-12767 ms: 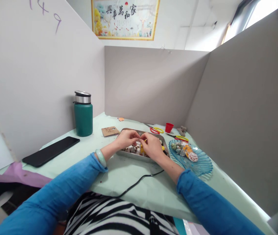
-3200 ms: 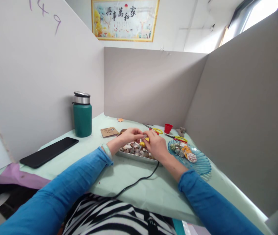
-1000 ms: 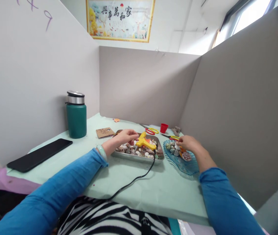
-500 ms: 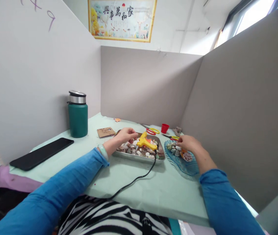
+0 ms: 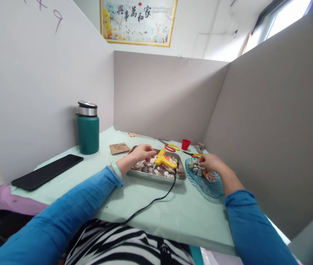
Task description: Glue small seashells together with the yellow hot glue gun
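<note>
My left hand [image 5: 144, 151] is over the back left of a metal tray [image 5: 156, 179] of shells, its fingers pinched together; what they hold, if anything, is too small to make out. A yellow glue gun [image 5: 165, 160] lies across the tray just right of that hand, with a black cord running toward me. My right hand [image 5: 210, 162] is closed at the back of a blue glass dish [image 5: 210, 189], its fingertips at the shells [image 5: 196, 168] there. Whatever those fingers grip is hidden. A red-and-white patterned piece [image 5: 210, 176] lies in the dish.
Behind the tray are red-and-yellow scissors [image 5: 172, 147], a red cup [image 5: 185, 144] and black-tipped pliers [image 5: 191, 154]. Brown card [image 5: 119, 148] lies to the left, beyond it a green bottle [image 5: 88, 129] and a black phone [image 5: 48, 172]. Grey panels [image 5: 167, 92] enclose the table.
</note>
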Demonstrator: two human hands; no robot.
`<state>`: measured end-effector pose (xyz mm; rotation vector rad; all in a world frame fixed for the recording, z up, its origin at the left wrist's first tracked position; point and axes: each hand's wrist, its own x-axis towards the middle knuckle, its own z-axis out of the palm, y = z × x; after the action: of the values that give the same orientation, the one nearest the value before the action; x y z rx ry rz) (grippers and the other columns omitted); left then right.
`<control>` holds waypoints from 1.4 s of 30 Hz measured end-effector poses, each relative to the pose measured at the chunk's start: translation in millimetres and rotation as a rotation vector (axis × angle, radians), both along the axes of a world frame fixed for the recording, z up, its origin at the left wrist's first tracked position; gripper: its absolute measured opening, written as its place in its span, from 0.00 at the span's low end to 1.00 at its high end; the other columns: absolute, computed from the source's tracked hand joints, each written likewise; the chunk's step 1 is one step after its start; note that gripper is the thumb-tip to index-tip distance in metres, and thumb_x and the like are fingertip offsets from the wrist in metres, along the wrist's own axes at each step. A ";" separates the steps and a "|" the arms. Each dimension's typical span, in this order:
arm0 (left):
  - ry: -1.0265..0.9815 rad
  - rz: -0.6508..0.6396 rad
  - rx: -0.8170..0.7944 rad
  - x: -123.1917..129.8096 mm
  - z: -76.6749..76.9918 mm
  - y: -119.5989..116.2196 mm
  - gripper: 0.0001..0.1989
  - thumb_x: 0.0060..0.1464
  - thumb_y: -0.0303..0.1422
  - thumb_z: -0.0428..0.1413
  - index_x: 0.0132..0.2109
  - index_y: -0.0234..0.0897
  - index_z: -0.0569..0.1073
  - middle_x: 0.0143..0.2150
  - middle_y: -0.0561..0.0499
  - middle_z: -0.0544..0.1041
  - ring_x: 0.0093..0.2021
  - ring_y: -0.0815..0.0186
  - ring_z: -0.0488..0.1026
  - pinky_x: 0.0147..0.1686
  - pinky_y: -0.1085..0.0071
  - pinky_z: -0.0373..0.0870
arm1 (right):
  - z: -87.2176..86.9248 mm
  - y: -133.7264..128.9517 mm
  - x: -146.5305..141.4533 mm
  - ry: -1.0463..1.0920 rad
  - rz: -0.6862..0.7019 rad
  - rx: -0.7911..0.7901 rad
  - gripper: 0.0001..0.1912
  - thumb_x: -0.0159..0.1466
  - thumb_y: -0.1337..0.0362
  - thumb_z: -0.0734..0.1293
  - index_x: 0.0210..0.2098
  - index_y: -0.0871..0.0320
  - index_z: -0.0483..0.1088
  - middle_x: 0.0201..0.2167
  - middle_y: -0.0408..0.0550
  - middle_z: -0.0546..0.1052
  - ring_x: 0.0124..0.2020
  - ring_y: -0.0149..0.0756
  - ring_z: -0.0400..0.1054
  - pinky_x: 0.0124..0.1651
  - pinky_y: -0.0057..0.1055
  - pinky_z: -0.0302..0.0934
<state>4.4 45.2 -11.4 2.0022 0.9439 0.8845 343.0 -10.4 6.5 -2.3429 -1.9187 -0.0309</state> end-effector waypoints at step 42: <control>0.489 0.305 0.370 -12.2 14.1 -6.9 0.09 0.42 0.37 0.55 0.25 0.35 0.76 0.23 0.48 0.75 0.24 0.67 0.66 0.26 0.75 0.57 | -9.0 -27.7 -150.4 -0.059 0.300 0.097 0.21 0.57 0.62 0.61 0.50 0.58 0.59 0.38 0.56 0.74 0.39 0.45 0.69 0.35 0.32 0.56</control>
<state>-7.8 38.3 2.7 2.5008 1.4747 0.7821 192.6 -38.1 -2.5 -1.9934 -2.2210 -0.1647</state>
